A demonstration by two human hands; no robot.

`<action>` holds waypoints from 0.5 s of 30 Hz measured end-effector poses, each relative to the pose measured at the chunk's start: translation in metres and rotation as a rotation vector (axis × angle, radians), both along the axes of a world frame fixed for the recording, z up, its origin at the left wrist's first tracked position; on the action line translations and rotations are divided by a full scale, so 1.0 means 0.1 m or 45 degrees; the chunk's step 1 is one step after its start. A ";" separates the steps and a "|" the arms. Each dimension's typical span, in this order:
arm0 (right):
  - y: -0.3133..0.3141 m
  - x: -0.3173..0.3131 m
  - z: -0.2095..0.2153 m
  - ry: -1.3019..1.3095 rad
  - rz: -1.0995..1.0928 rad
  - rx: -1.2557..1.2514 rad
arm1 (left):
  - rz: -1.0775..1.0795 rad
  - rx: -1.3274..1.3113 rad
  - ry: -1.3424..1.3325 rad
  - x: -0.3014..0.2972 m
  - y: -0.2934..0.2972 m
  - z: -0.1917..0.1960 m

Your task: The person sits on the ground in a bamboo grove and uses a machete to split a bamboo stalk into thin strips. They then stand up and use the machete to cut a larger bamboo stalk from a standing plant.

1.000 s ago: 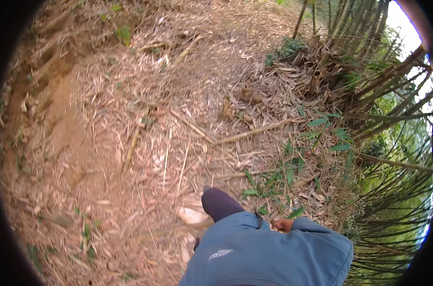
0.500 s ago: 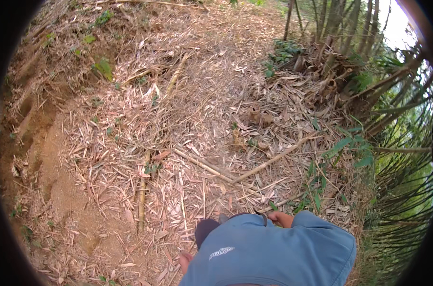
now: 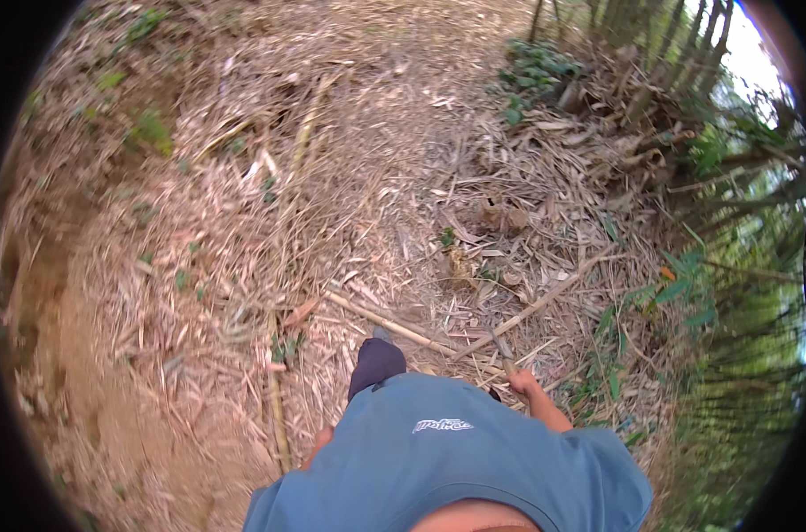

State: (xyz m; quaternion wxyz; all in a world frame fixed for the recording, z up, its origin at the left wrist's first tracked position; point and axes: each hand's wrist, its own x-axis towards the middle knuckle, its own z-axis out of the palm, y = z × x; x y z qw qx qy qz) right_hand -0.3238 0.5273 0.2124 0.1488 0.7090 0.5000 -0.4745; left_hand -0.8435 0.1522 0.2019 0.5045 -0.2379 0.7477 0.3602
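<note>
- The right hand is curling around a narrow tool, gripping it just right of centre in the lower part of the frame
- The tool is pointing up and slightly left from the fist, its far end showing near two pale sticks, though whether it is touching them is hard to tell
- The left hand is showing only partly at the lower left of the shirt, so I cannot tell whether it is holding anything
- A blue shirt is filling the bottom middle, and a dark trouser leg is poking out above it
- The left stick and the right stick are forming a wide V below the centre
- Dry leaves are covering most of the ground
- Bare soil is showing along the left edge
- A leafy green plant is growing at the upper right
</note>
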 end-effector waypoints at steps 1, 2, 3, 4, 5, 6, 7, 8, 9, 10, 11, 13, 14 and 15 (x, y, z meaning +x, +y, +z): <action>-0.08 0.01 -0.28 -0.098 -0.095 -0.102 | -0.029 -0.021 0.011 -0.32 0.26 -0.09; -0.22 0.01 -0.53 -0.112 -0.207 -0.120 | -0.058 -0.025 0.027 -0.62 0.55 -0.15; -0.37 -0.02 -0.75 -0.230 -0.339 -0.163 | -0.091 -0.018 0.049 -0.93 0.88 -0.19; -0.45 -0.05 -0.91 -0.114 -0.573 -0.206 | -0.117 0.001 0.074 -1.23 1.24 -0.21; -0.54 -0.07 -0.99 -0.037 -0.817 -0.266 | -0.154 0.032 0.107 -1.52 1.65 -0.19; -0.61 -0.12 -1.01 -0.011 -1.052 -0.299 | -0.202 0.069 0.153 -1.78 2.07 -0.16; -0.64 -0.17 -0.96 0.016 -1.124 -0.350 | -0.269 0.106 0.206 -2.02 2.52 -0.10; -0.60 -0.25 -0.87 -0.013 -1.081 -0.380 | -0.356 0.131 0.288 -2.24 2.96 0.00; -0.52 -0.34 -0.73 -0.033 -1.053 -0.406 | -0.441 0.168 0.375 -2.42 3.38 0.11; -0.41 -0.46 -0.60 -0.034 -1.027 -0.421 | -0.453 0.219 0.409 -2.56 3.79 0.22; -0.24 -0.62 -0.47 -0.027 -1.011 -0.431 | -0.459 0.275 0.446 -2.71 4.20 0.33; 0.22 -0.95 -0.26 0.000 -0.959 -0.435 | -0.453 0.392 0.482 -2.91 4.91 0.51; 0.47 -1.12 -0.21 0.012 -0.929 -0.438 | -0.450 0.447 0.479 -3.01 5.21 0.55; 0.74 -1.30 -0.19 0.025 -0.898 -0.444 | -0.443 0.483 0.492 -3.11 5.48 0.58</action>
